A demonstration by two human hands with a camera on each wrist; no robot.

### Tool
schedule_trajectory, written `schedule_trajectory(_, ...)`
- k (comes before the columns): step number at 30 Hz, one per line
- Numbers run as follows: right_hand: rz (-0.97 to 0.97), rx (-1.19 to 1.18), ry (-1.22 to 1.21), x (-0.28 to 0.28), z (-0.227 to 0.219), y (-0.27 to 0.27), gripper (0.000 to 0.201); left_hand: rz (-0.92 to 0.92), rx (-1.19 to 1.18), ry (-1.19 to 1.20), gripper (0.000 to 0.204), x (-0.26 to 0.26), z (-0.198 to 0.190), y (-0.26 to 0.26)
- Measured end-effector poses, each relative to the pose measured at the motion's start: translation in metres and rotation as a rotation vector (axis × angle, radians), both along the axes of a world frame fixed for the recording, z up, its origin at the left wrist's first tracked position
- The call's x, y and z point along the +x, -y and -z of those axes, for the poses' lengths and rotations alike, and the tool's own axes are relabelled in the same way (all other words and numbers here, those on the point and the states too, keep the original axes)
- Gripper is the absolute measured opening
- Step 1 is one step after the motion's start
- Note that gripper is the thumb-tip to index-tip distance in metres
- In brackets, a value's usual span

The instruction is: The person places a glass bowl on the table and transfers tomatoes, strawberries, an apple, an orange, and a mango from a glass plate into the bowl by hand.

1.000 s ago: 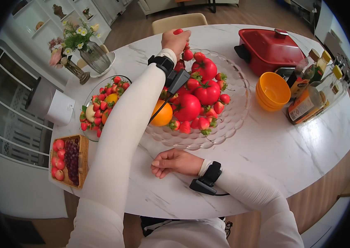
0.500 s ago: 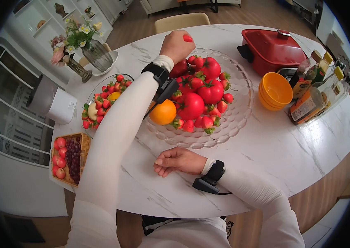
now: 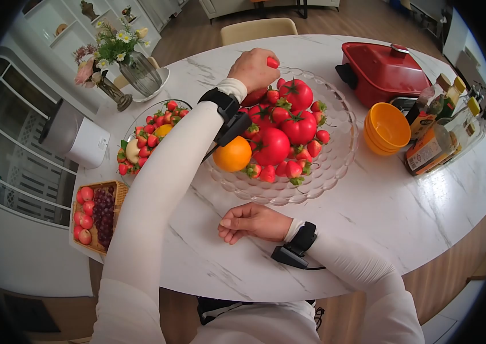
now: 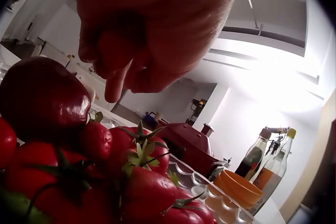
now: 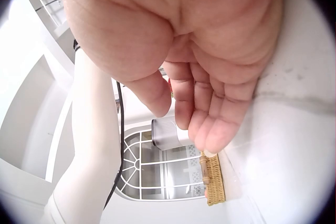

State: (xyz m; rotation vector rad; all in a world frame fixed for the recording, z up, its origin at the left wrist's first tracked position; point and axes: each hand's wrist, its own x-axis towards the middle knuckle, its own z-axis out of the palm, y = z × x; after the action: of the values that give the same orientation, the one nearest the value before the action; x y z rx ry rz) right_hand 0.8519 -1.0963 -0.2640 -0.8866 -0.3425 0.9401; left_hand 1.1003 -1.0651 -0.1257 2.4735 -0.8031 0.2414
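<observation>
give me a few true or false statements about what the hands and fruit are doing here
1. The left hand holds a strawberry above the far edge of the glass platter. True.
2. The right hand grips the orange. False: it rests on the marble table with fingers loosely curled, holding nothing; the orange lies on the platter.
3. The stack of orange bowls stands between the platter and the bottles. True.
4. The wicker basket holds tomatoes. False: it holds dark grapes and small red fruits.
5. The red pot has its lid off. False: the lid is on.
</observation>
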Motion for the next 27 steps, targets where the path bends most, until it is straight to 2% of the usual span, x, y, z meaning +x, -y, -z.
schedule_trajectory(5, 0.01, 0.007, -0.003, 0.0, 0.002, 0.0, 0.031, 0.087, 0.075, -0.044, 0.028, -0.006, -0.004, -0.004)
schedule_trajectory(7, 0.006, -0.005, 0.009, 0.0, 0.001, 0.0, 0.031, 0.16, -0.027, -0.2, 0.026, -0.016, -0.011, -0.002)
schedule_trajectory(8, 0.008, -0.006, 0.007, 0.0, 0.001, 0.0, 0.031, 0.162, -0.028, -0.202, 0.026, -0.022, -0.013, 0.001)
schedule_trajectory(10, 0.008, -0.004, 0.007, 0.0, 0.002, 0.0, 0.031, 0.281, -0.075, -0.236, 0.024, -0.031, -0.012, 0.011)
schedule_trajectory(15, -0.006, -0.011, 0.008, 0.001, -0.001, 0.0, 0.031, 0.306, -0.057, -0.208, 0.025, -0.055, -0.008, 0.038)
schedule_trajectory(18, 0.001, -0.005, -0.003, 0.0, -0.001, 0.001, 0.03, 0.432, -0.063, -0.36, 0.028, -0.073, -0.006, 0.043)
schedule_trajectory(19, 0.005, -0.005, -0.005, -0.001, -0.001, 0.001, 0.03, 0.436, -0.062, -0.363, 0.028, -0.079, -0.003, 0.043)
schedule_trajectory(21, 0.005, -0.006, -0.008, 0.0, 0.0, 0.001, 0.03, 0.568, -0.047, -0.364, 0.027, -0.092, -0.001, 0.036)
schedule_trajectory(22, 0.001, -0.008, -0.008, 0.0, 0.0, 0.0, 0.03, 0.531, 0.024, -0.408, 0.03, -0.103, -0.009, 0.032)
schedule_trajectory(25, 0.008, -0.004, -0.01, 0.0, -0.003, 0.001, 0.03, 0.494, 0.022, -0.521, 0.034, -0.115, -0.01, 0.021)
schedule_trajectory(27, 0.004, -0.006, -0.016, -0.001, -0.004, 0.001, 0.03, 0.467, 0.056, -0.464, 0.04, -0.117, -0.01, 0.013)
